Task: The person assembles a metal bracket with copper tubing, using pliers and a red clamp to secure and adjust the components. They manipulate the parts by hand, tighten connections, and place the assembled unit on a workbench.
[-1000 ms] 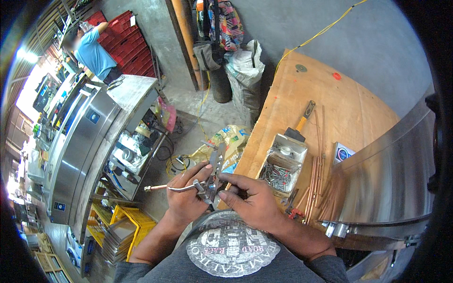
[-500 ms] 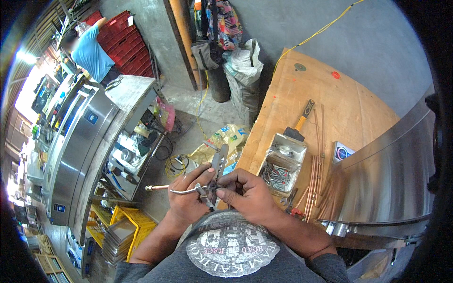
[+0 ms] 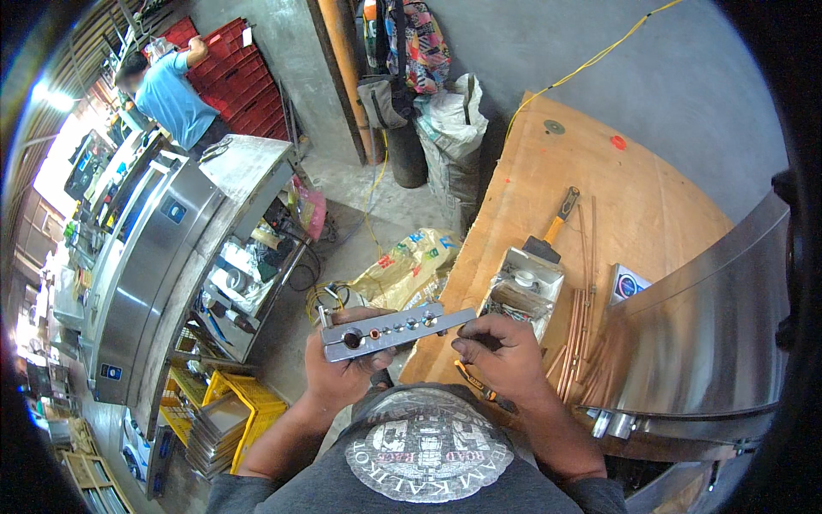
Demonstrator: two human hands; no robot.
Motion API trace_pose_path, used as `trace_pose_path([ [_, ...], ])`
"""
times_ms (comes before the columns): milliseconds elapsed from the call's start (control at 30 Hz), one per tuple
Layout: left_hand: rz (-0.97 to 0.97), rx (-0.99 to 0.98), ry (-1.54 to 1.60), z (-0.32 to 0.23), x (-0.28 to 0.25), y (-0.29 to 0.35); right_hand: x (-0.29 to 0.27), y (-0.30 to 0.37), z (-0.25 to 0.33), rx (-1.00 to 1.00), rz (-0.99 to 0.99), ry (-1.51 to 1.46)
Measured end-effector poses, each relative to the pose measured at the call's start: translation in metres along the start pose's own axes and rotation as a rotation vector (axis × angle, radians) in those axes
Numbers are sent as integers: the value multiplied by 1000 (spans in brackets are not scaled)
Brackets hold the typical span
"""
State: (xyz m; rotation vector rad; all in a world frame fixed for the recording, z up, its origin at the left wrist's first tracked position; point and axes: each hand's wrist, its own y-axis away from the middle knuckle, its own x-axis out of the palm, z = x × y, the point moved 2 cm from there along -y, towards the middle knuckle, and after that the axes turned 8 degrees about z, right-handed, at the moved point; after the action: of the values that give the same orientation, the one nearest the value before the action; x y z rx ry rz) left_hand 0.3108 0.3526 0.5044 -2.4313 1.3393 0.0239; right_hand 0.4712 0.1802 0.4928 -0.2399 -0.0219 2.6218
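Observation:
My left hand [image 3: 339,374] is closed around one end of a flaring bar [image 3: 398,329], a flat silver block with a row of round holes. The bar lies across in front of my chest, its holed face turned up. Copper colour shows in one hole near the left end. A thin metal crosspiece sticks up beside that end. My right hand [image 3: 505,358] is beside the bar's right end, thumb and fingers curled together; what they pinch, if anything, is hidden. Just below that hand is a yellow-and-black handled tool [image 3: 475,382].
The plywood table [image 3: 634,184] on the right holds a box of small parts [image 3: 538,272], a yellow-and-black hammer [image 3: 555,224] and copper tubes [image 3: 575,330]. A curved steel sheet [image 3: 702,321] stands at far right. Yellow crates [image 3: 248,411] are lower left. A person in blue [image 3: 175,98] works far left.
The flaring bar has turned from pointing away to lying across, its holes now facing up. My right hand has moved right. The copper tube and curved clamp handle no longer show at my left hand.

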Motion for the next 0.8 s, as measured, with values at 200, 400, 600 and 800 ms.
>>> trace_pose_path([
  [200,-20,-13,140,5,3,-3,0,14,-32,172,289,445],
  [400,-18,-31,411,-8,7,-8,12,35,-116,377,325,771],
  [600,90,-70,348,-17,2,-3,-16,49,-58,364,97,527],
  [800,264,2,94,-26,19,-4,-2,5,56,-447,-43,755],
])
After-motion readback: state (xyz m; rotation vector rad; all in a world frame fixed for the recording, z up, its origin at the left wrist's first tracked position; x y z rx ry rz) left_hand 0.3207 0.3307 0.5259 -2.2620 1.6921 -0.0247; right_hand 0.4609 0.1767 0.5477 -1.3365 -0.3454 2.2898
